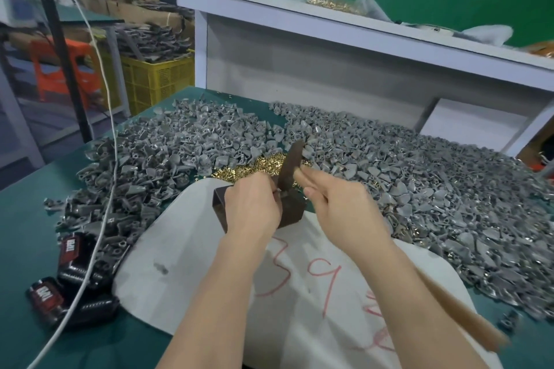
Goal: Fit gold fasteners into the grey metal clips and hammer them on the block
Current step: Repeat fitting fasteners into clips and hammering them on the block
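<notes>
We see both hands close together over a dark metal block (295, 211), which stands on a white sheet (192, 252) marked with a red 39. The left hand (251, 204) rests on the block's top, its fingers curled down around a small grey clip (280, 194) that they mostly hide. The right hand (338, 207) grips a hammer (293, 159) high on its wooden handle, near the head. The dark, blurred head is raised above the block and tilted, and the rest of the handle runs back toward the lower right.

Just behind the block we see a small heap of gold fasteners (248, 169). It lies between 2 wide piles of grey clips: a left pile (168, 153) and a right pile (419, 183), both spread over the green table (27, 219).

At the table's left edge lie a few black and red packs (72, 249), with a white cable (103, 213) running over them. A white shelf (299, 18) stands behind the table.
</notes>
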